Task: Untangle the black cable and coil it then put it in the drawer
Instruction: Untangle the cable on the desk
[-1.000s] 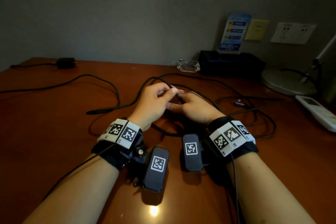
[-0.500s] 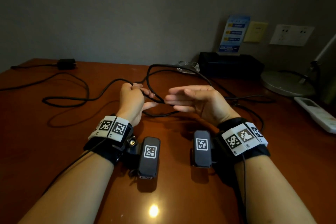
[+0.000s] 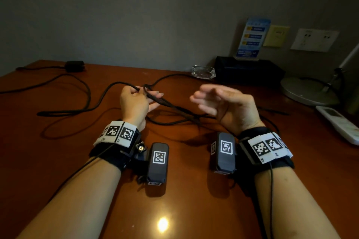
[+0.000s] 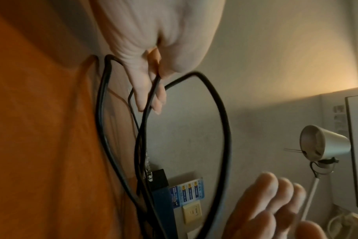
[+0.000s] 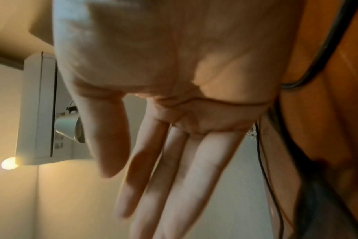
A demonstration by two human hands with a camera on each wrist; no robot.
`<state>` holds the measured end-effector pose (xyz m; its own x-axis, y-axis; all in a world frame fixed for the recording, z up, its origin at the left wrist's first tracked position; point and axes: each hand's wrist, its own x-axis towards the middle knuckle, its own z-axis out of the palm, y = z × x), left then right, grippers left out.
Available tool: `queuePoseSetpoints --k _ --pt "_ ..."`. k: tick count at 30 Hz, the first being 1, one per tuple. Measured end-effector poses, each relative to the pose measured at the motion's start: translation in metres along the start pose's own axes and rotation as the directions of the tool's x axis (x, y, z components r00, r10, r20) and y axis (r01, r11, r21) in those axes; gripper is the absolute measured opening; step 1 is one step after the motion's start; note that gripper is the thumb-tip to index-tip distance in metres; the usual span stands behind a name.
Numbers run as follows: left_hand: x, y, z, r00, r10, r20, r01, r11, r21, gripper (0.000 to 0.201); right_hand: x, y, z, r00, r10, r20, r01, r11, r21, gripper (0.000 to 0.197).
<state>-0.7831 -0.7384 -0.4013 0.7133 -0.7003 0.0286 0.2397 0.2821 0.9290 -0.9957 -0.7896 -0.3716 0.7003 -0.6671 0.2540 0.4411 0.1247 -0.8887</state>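
Observation:
A long black cable [image 3: 85, 101] lies in loops across the brown wooden desk [image 3: 48, 161]. My left hand [image 3: 136, 101] is raised above the desk and pinches several strands of the cable [image 4: 145, 113] between thumb and fingers; the strands run down to the right onto the desk. My right hand [image 3: 219, 101] hovers to the right of it with fingers straight and loosely spread, holding nothing [image 5: 174, 153]. Cable loops [image 3: 174, 120] lie on the desk under both hands. No drawer is in view.
A black power adapter [image 3: 74, 66] sits at the far left corner. A glass ashtray [image 3: 203, 72], a black box [image 3: 248, 71] with a blue card, a lamp base [image 3: 308, 91] and a white remote [image 3: 338, 124] stand along the back right.
The hands, together on the cable one second ago, have parted. My left hand has lifted with the strands; my right hand has let go and moved right, its fingers open.

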Motion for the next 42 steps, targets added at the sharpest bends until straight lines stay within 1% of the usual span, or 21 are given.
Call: queuePoseSetpoints --k 2,4,5,7,8,9,11,13,15,16,18,20,22,24,26,28,31,34,36,39,42 --pt "0.0 0.0 -0.001 1.0 0.011 0.002 -0.011 1.0 -0.001 0.013 0.001 -0.002 -0.003 0.986 -0.099 -0.136 0.096 0.995 -0.025 0.031" --pt "0.0 0.001 0.0 1.0 0.018 0.004 -0.018 1.0 -0.003 0.013 0.007 0.002 -0.009 0.954 -0.176 -0.244 0.142 0.979 -0.149 0.03" --pt "0.0 0.001 0.0 1.0 0.021 0.006 -0.021 1.0 -0.004 0.013 0.009 0.006 -0.011 0.936 -0.207 -0.285 0.122 0.949 -0.291 0.03" --pt "-0.001 0.002 0.002 0.999 0.019 0.028 -0.019 1.0 -0.015 0.013 0.013 0.012 -0.013 0.913 -0.241 -0.329 -0.007 0.797 -0.603 0.029" --pt "-0.002 0.003 0.002 0.999 0.015 0.047 -0.014 0.999 -0.032 0.013 0.013 0.014 -0.013 0.912 -0.238 -0.333 -0.055 0.735 -0.676 0.027" --pt "-0.003 0.004 0.003 0.997 0.012 0.071 -0.009 0.999 -0.051 0.013 0.014 0.015 -0.013 0.914 -0.229 -0.336 -0.077 0.713 -0.697 0.026" --pt "-0.005 0.006 0.005 0.991 0.014 0.133 -0.002 0.996 -0.086 0.012 0.016 0.016 -0.015 0.924 -0.168 -0.342 -0.128 0.709 -0.694 0.026" --pt "-0.008 0.009 0.008 0.98 0.018 0.197 0.013 0.987 -0.157 0.009 0.017 0.02 -0.017 0.941 -0.025 -0.339 -0.23 0.685 -0.691 0.026" --pt "-0.01 0.013 0.012 0.967 0.016 0.255 0.048 0.969 -0.242 0.011 0.017 0.023 -0.016 0.938 0.126 -0.322 -0.32 0.672 -0.668 0.026" --pt "-0.01 0.014 0.013 0.959 0.013 0.285 0.069 0.959 -0.276 0.012 0.017 0.024 -0.015 0.935 0.174 -0.308 -0.34 0.682 -0.647 0.025" --pt "-0.012 0.017 0.014 0.942 0.003 0.335 0.11 0.942 -0.317 0.016 0.016 0.022 -0.013 0.936 0.225 -0.272 -0.351 0.677 -0.647 0.023" --pt "-0.013 0.019 0.014 0.933 -0.005 0.361 0.136 0.93 -0.34 0.018 0.016 0.021 -0.012 0.942 0.229 -0.246 -0.336 0.651 -0.681 0.023" --pt "-0.013 0.02 0.014 0.932 -0.008 0.361 0.148 0.921 -0.361 0.015 0.016 0.022 -0.013 0.95 0.178 -0.256 -0.306 0.692 -0.654 0.022" --pt "-0.013 0.02 0.014 0.939 -0.017 0.344 0.157 0.91 -0.384 0.011 0.016 0.023 -0.014 0.95 0.109 -0.292 -0.265 0.774 -0.575 0.02" --pt "-0.012 0.02 0.015 0.947 -0.026 0.321 0.159 0.905 -0.394 0.011 0.016 0.024 -0.013 0.948 0.081 -0.309 -0.221 0.865 -0.45 0.018" --pt "-0.012 0.019 0.014 0.951 -0.029 0.307 0.155 0.906 -0.393 0.013 0.016 0.024 -0.012 0.946 0.073 -0.316 -0.159 0.953 -0.257 0.015" --pt "-0.01 0.017 0.012 0.96 -0.034 0.277 0.142 0.914 -0.381 0.013 0.017 0.018 -0.012 0.939 0.097 -0.33 -0.106 0.994 -0.009 0.016" --pt "-0.003 0.016 0.008 0.977 -0.022 0.213 0.111 0.905 -0.411 0.011 0.016 0.009 -0.017 0.923 0.112 -0.367 -0.028 0.973 0.228 0.022" --pt "0.003 0.019 0.003 0.987 -0.024 0.161 0.096 0.886 -0.454 0.014 0.014 0.004 -0.021 0.911 0.088 -0.404 0.017 0.968 0.249 0.022" --pt "0.01 0.023 -0.005 0.996 -0.035 0.086 0.072 0.872 -0.484 0.018 0.015 0.005 -0.022 0.877 0.021 -0.479 0.074 0.981 0.178 0.025" --pt "0.014 0.025 -0.011 0.999 -0.031 0.012 0.033 0.872 -0.488 0.016 0.019 0.006 -0.022 0.816 -0.065 -0.575 0.161 0.98 0.119 0.026"
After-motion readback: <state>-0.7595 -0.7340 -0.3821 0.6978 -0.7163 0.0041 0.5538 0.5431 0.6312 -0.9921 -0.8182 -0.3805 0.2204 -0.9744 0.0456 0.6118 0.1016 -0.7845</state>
